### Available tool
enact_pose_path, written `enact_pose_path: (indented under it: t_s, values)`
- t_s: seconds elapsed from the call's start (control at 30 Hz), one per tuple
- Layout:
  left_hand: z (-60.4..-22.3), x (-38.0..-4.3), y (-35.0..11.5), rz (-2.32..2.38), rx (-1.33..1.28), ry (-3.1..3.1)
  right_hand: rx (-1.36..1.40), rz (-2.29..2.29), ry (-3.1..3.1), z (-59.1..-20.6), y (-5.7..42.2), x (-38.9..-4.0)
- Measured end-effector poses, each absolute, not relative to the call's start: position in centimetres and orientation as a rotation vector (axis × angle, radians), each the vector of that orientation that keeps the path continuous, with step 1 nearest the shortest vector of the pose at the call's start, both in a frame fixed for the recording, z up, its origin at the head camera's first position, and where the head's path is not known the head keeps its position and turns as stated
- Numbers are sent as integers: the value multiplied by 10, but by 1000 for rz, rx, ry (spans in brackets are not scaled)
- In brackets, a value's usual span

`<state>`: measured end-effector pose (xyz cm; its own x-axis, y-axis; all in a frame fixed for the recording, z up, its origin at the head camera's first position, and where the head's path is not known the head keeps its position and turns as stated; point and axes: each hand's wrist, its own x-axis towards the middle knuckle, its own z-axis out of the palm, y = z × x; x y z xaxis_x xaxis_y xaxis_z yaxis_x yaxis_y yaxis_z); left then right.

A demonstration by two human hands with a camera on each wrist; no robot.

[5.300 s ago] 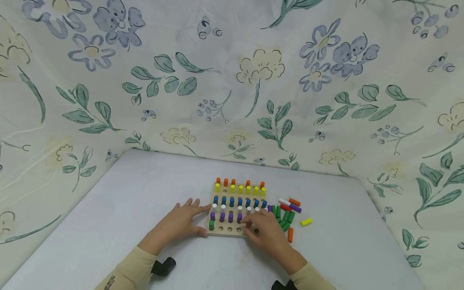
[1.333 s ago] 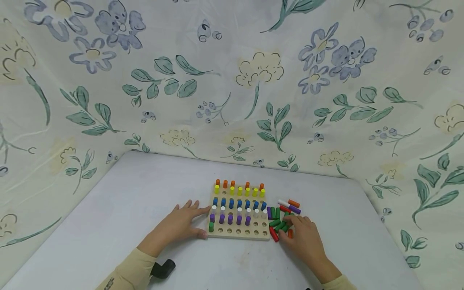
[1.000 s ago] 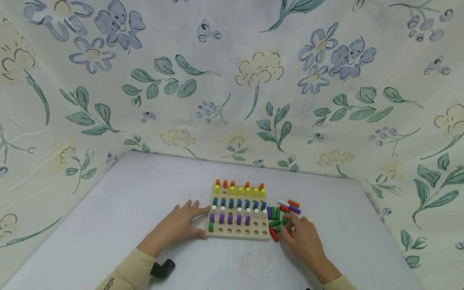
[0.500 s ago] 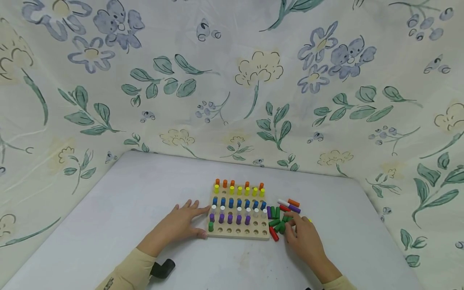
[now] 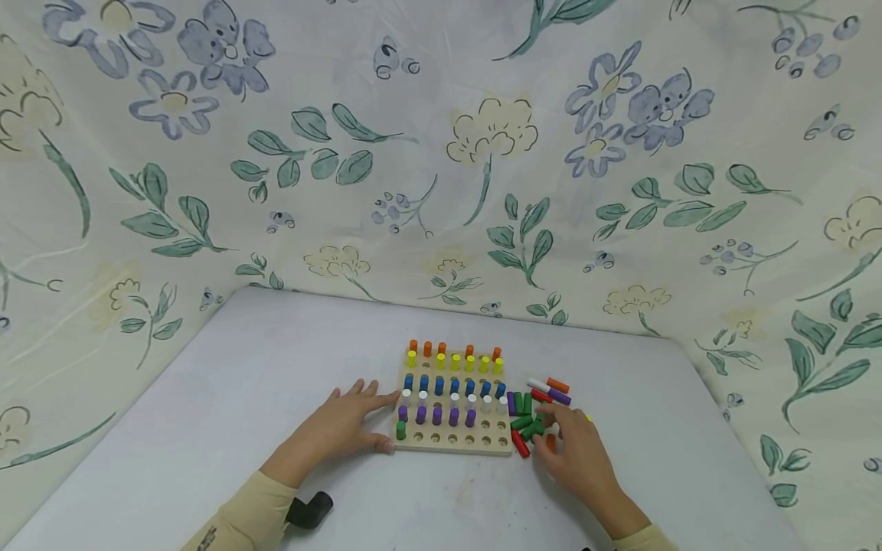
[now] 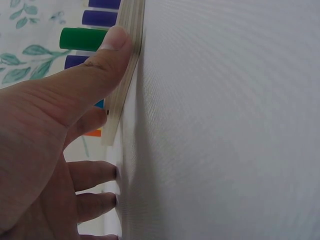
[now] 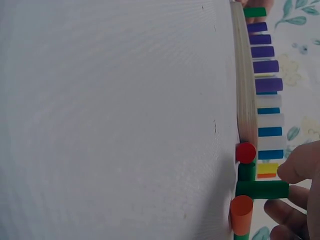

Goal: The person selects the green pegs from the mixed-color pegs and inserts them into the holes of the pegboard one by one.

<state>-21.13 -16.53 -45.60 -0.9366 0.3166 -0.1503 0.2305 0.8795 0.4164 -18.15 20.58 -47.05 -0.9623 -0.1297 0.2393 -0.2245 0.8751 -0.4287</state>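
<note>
A wooden pegboard (image 5: 455,450) bears upright rows of orange, yellow, blue, white and purple pegs, with a single green peg (image 5: 401,431) at its front left. My left hand (image 5: 344,425) lies at the board's left side, fingers extended; in the left wrist view its thumb (image 6: 116,39) rests against the board's edge by that green peg. Right of the board, my right hand (image 5: 579,451) is over the loose pegs. In the right wrist view, its thumb and fingers meet at the top of an upright loose green peg (image 7: 262,190), pinching it.
Several loose green pegs (image 5: 524,403) lie beside the board's right edge. Around them are red (image 5: 520,444), orange (image 5: 558,385), white (image 5: 537,383) and purple (image 5: 560,396) pegs. A yellow peg (image 5: 589,418) shows behind the right hand. Floral cloth (image 5: 441,153) hangs behind the white table (image 5: 310,321).
The right hand has moved from the board's purple row to the loose pegs, leaving a fifth purple peg in that row. Lately it shifts slightly among the green pegs. The left hand stays.
</note>
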Motion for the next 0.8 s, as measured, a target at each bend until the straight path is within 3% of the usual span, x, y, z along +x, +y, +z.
enact_pose_path:
  t_s: [0.8]
  values:
    - [-457, -212, -166, 590, 427, 2838, 298, 702, -2801, -472, 206, -184]
